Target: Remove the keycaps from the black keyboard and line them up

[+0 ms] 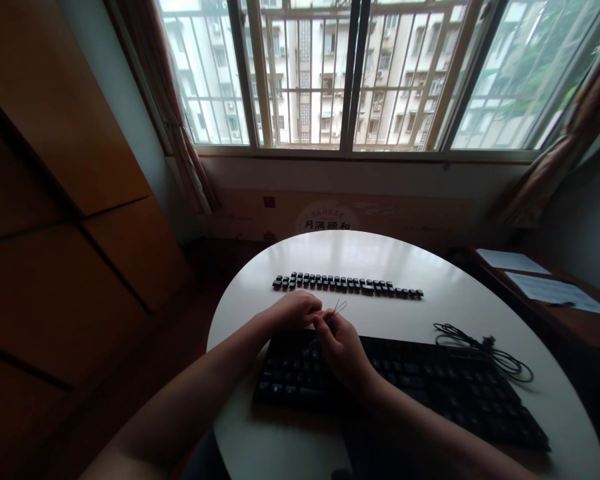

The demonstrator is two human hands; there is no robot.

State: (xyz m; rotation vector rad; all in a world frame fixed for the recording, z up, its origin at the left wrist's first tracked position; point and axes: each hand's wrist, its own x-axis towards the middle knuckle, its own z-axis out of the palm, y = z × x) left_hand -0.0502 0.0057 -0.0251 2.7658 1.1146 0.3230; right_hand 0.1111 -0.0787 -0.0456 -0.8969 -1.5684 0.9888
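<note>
A black keyboard (405,380) lies on the round white table (380,250), under both my hands. My right hand (343,343) is closed on a wire keycap puller (340,307), whose thin wire loops stick up past the fingers. Against its fingertips, above the keyboard's back left edge, my left hand (300,308) is closed too; whatever its fingers hold is hidden. Just beyond the hands, loose black keycaps (350,285) stand lined up in rows. Part of the keyboard's key area is covered by my right hand and forearm.
A coiled black cable (500,357) rests at the keyboard's back right. Papers (560,290) with a dark pen lie on a brown side table at the right. A barred window (350,80) and curtains are beyond the table; an orange-brown cabinet (55,253) stands at the left.
</note>
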